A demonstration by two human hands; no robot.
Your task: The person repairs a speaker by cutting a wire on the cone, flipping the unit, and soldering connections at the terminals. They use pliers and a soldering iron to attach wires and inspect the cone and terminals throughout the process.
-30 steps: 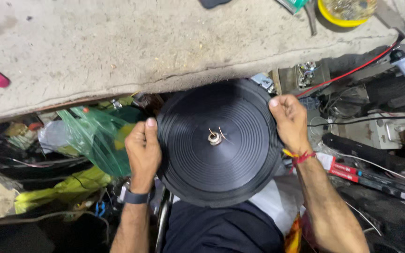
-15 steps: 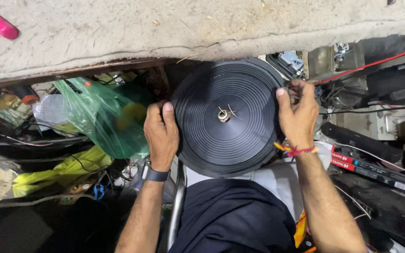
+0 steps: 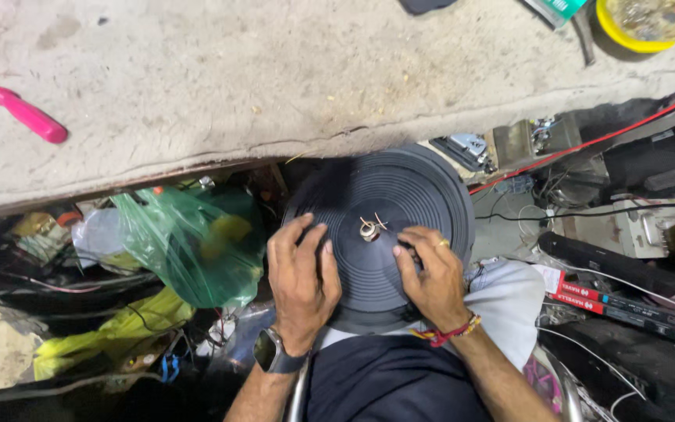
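Observation:
A round black ribbed disc (image 3: 400,195), like a speaker cone seen from behind, rests on my lap below the edge of a worn workbench (image 3: 275,78). A small metal centre piece with two thin wire leads (image 3: 369,228) sticks out of its middle. My left hand (image 3: 300,281), with a watch on the wrist, lies flat on the lower left of the disc. My right hand (image 3: 430,273), with a ring and a red thread band, presses its fingers on the disc just right of the centre piece.
A pink-handled screwdriver (image 3: 29,115) lies on the bench at the left. A yellow bowl (image 3: 642,23) stands at the far right corner. Under the bench sit a green plastic bag (image 3: 189,234), tangled wires, a red cable (image 3: 587,141) and electrical parts (image 3: 634,227).
Both hands have left the disc's rim and now rest on its face near the centre. The disc sits a little lower in view.

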